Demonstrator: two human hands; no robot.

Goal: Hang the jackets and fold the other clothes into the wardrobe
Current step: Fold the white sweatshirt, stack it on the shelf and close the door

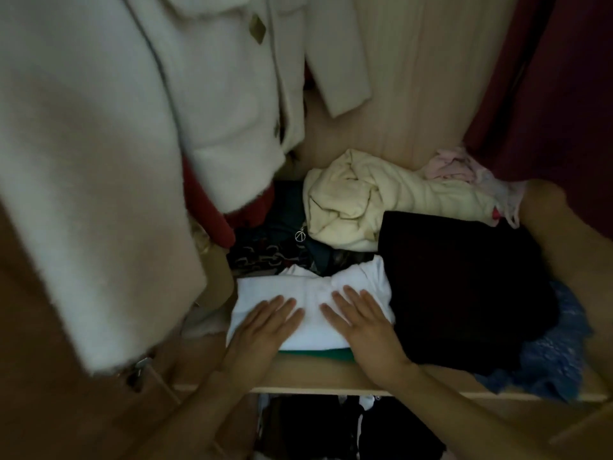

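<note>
A folded white garment lies on the wardrobe shelf, on top of a green item whose edge shows beneath it. My left hand and my right hand both rest flat on the white garment, palms down, fingers spread, gripping nothing. A fluffy white jacket hangs at the left, over the shelf. A red garment hangs behind it.
To the right lies a black folded pile on a blue lace cloth. Behind are a crumpled cream garment, pink clothes and dark patterned clothes. Dark clothes fill the space below. A dark red curtain hangs at right.
</note>
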